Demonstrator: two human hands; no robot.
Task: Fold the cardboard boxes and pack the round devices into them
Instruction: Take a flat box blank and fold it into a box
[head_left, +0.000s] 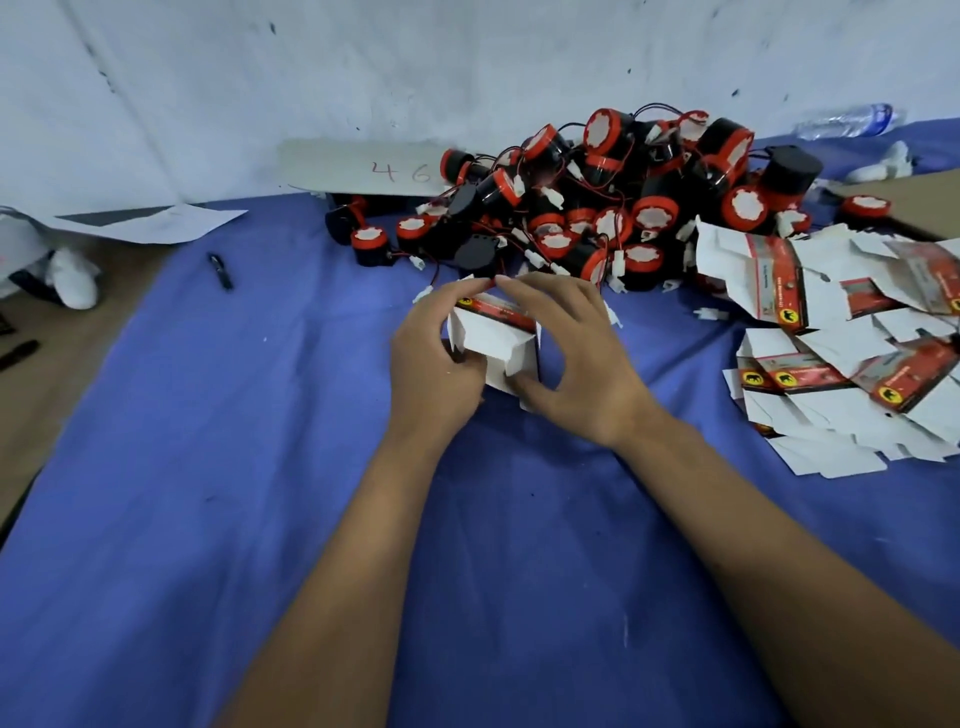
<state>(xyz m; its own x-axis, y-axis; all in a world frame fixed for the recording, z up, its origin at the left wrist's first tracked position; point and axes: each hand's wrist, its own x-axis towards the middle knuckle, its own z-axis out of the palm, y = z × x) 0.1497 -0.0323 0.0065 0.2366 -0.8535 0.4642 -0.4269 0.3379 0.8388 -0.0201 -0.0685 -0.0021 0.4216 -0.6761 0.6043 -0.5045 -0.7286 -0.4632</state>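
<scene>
Both hands pinch box (496, 338) before device heap (597, 197): left hand (431, 374), right hand (566, 358) | thin, light card, likely creases easily | hold panel edges

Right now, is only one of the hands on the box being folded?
No, both the left hand and the right hand grip the partly folded box over the blue cloth.

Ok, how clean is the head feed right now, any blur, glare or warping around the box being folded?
Head view: even, soft light, no glare and only faint shadows on the blue cloth. The box and both hands, left hand and right hand, are a little soft. Wide-angle warping bends the edges, and the water bottle looks smeared.
</scene>
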